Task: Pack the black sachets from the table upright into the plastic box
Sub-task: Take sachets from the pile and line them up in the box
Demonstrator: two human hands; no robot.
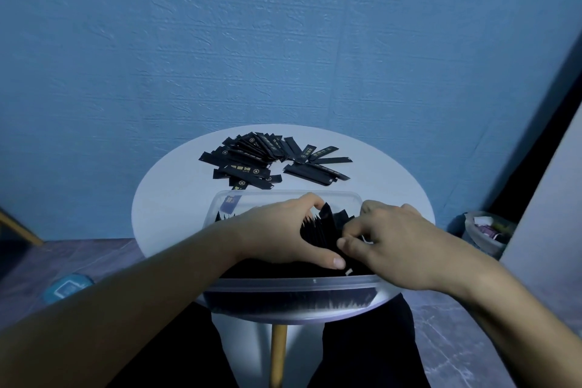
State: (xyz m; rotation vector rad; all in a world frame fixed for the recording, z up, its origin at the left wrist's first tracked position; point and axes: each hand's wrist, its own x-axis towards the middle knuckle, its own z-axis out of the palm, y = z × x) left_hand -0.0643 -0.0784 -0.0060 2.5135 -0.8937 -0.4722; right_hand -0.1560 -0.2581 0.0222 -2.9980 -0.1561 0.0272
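Note:
A clear plastic box stands at the near edge of the round white table. Black sachets stand packed upright inside it. My left hand is in the box, thumb and fingers curled round a bunch of upright sachets. My right hand reaches in from the right and pinches the sachets beside the left hand. Several loose black sachets lie in a heap on the far half of the table, with a smaller fan of loose sachets to its right.
A blue wall rises behind the table. A wastebasket stands on the floor at the right. A blue lid lies on the floor at the left. The table's wooden leg stands between my knees.

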